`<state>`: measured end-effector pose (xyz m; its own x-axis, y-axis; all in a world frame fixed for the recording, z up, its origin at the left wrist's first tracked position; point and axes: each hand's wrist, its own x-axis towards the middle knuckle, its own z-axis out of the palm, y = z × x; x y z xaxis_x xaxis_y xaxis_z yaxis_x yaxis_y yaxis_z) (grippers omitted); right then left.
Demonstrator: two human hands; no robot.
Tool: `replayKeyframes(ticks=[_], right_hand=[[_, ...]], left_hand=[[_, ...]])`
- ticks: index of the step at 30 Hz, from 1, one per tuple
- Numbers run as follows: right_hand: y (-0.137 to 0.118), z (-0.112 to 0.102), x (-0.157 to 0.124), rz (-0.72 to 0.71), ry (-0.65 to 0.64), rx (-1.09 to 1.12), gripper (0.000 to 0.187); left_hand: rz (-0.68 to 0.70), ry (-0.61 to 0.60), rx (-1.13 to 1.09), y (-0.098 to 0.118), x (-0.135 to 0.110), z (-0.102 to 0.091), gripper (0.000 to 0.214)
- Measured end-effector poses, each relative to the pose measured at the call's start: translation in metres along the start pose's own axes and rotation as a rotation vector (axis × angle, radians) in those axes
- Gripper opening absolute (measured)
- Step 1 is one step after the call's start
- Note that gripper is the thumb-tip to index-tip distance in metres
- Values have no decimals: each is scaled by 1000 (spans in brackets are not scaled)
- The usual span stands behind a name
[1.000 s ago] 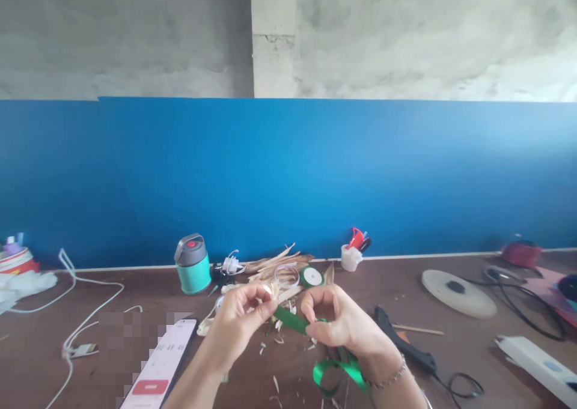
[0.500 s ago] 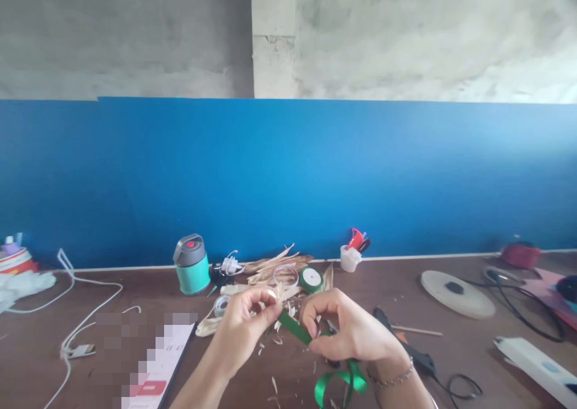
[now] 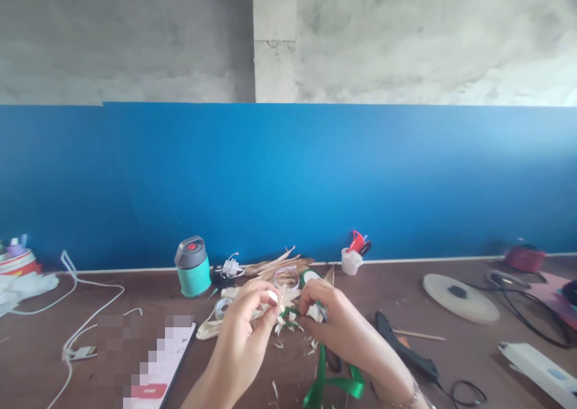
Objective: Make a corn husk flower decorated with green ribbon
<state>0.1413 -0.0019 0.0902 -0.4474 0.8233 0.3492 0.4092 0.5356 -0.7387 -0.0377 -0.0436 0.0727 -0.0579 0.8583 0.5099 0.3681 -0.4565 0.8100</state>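
My left hand (image 3: 247,322) is closed in a pinch on a pale flower-like piece made of dried husk (image 3: 287,296), its petals spreading out beyond the fingertips. My right hand (image 3: 336,316) pinches a green ribbon close to the left fingertips. A narrow green stretch runs between the two hands at the base of the piece. The ribbon's loose length (image 3: 320,376) hangs below my right hand and curls on the table. Behind the right fingers, the ribbon spool (image 3: 310,275) is partly hidden.
Dried husks (image 3: 277,266) lie at the back, beside a clear tape roll (image 3: 222,306). A turquoise flask (image 3: 193,277) and a white cup of pens (image 3: 350,262) stand there. A glue gun (image 3: 406,349), a glass lid (image 3: 460,299) and a phone (image 3: 169,361) flank my hands.
My right hand has turned and come closer to the left. The broad ribbon stretch between them now shows as a narrow green strip, and the hanging length has shifted. The left hand keeps its pinch.
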Motion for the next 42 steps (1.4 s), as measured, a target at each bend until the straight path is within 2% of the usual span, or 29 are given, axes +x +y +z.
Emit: replayKeyframes(ticks=[2, 5, 8, 10, 13, 16, 20, 23, 27, 31, 34, 37, 39, 42], right_hand=[[-1, -1, 0, 60, 3, 44, 13], [2, -8, -1, 136, -42, 266, 11], [8, -17, -3, 78, -96, 471, 16], [11, -19, -2, 52, -91, 474, 24], [11, -10, 1, 108, -63, 397, 29], [9, 5, 5, 199, -63, 388, 24], [6, 19, 6, 289, -57, 547, 16], [6, 21, 4, 305, -128, 695, 27], [8, 25, 3, 337, -199, 705, 34], [10, 33, 5, 281, -147, 718, 30], [12, 36, 6, 208, -63, 639, 23], [15, 37, 7, 209, -42, 539, 14], [17, 39, 8, 214, -40, 509, 12], [18, 41, 7, 194, -16, 551, 19]], left_hand=[[26, 19, 71, -2, -1, -2, 12], [42, 66, 134, -5, 2, -9, 12], [87, 122, 167, -5, 5, -15, 12], [116, 128, 175, -6, 6, -16, 11], [144, 106, 180, -11, 6, -15, 9], [134, 88, 206, -17, 7, -13, 7], [59, 115, 269, -22, 9, -11, 14], [-12, 135, 284, -24, 10, -10, 18], [-58, 137, 285, -28, 11, -9, 20], [-68, 151, 258, -30, 12, -9, 18], [-87, 164, 201, -31, 14, -8, 17], [-156, 185, 73, -33, 17, -6, 18], [-233, 187, -107, -33, 18, -3, 21], [-366, 157, -431, -30, 17, 4, 26]])
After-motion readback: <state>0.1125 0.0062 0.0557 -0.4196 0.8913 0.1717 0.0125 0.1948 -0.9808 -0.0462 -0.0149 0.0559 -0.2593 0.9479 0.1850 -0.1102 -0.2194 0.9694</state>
